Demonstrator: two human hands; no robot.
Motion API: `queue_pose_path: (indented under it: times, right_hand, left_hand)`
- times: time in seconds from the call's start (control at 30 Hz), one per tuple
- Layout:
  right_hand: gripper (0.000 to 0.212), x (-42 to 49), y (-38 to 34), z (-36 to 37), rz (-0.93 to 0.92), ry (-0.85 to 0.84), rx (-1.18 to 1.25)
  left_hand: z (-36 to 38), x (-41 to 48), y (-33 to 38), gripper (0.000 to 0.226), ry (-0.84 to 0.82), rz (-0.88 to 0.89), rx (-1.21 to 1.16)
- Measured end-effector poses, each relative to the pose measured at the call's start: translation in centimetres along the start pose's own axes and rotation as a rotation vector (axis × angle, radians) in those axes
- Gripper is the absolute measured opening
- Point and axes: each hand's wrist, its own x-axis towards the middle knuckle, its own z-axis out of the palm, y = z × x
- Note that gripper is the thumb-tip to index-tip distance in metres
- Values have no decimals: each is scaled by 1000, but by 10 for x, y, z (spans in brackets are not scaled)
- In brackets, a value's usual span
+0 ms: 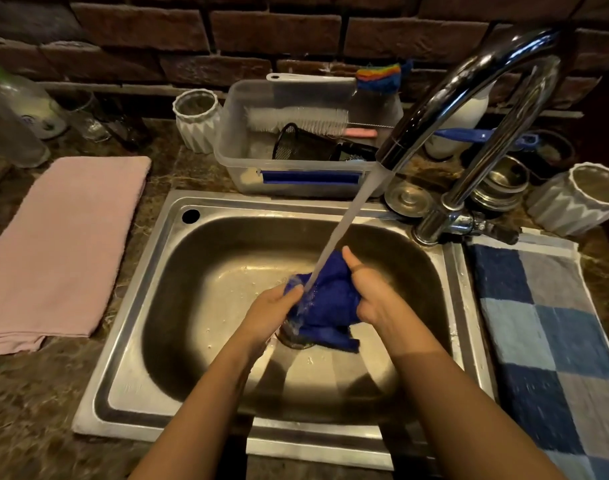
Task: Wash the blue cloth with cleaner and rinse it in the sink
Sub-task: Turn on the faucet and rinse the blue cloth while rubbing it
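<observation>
The blue cloth [332, 301] is bunched up over the middle of the steel sink [206, 258], above the drain. My left hand [266, 313] grips its left side and my right hand [372, 294] grips its right side, thumb up on the cloth. Water streams from the chrome faucet [469, 109] straight onto the cloth between my hands. A corner of the cloth hangs down toward the drain. No cleaner bottle can be told apart in view.
A pink towel [64, 244] lies left of the sink, a blue checked towel [545, 323] on the right. Behind the sink a clear plastic bin [247, 157] holds brushes. White ribbed cups [195, 119] [580, 199], steel bowls [500, 188] and glass jars stand along the brick wall.
</observation>
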Motion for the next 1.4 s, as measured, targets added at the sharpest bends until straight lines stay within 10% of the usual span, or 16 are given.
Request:
queue_pose_path:
  times: [0.37, 0.6, 0.87, 1.1, 1.4]
  right_hand:
    - [51, -25, 24, 5, -592, 276, -1113]
    - [35, -52, 59, -3, -641, -221, -577]
    - [22, -46, 31, 18, -579, -4, -395]
    - [44, -46, 18, 19, -378, -128, -137]
    - [21, -58, 49, 34, -638, 13, -778]
  left_hand:
    - [23, -9, 39, 29, 174, 257, 99]
    - [19, -14, 41, 27, 125, 316, -93]
    - [-3, 2, 8, 46, 132, 211, -158]
    - [2, -8, -31, 66, -126, -395, -888]
    - [21, 6, 3, 44, -57, -302, -869]
